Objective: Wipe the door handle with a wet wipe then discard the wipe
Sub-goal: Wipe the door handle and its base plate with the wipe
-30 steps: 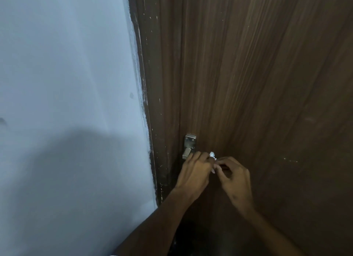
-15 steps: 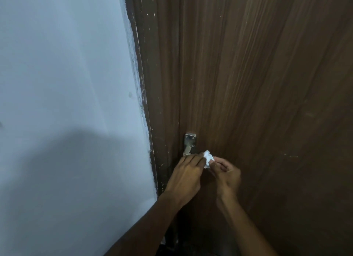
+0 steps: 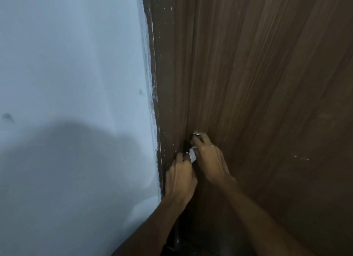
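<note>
Head view shows the right hand curled over the door handle, fingers bent down around it so that only a sliver of bright metal peeks out at the top; a white wet wipe pokes out below its fingers, apparently pressed between hand and handle. Just beside it the left hand is closed, thumb and fingertips pinching toward the lower corner of the wipe, though whether it actually grips the wipe or only touches it I cannot tell. The wipe is thin, limp and damp, so I'd judge it will bunch and slide rather than hold any shape; it is best kept wadded under the finger pads, with pressure doing the work. The handle looks rigid, smooth metal fixed to the dark wooden door, likely slick once wet, so wrapping the wipe round it should grip better than dabbing. Left of the door's frame edge runs a pale painted wall, with the person's shadow across its lower part.
</note>
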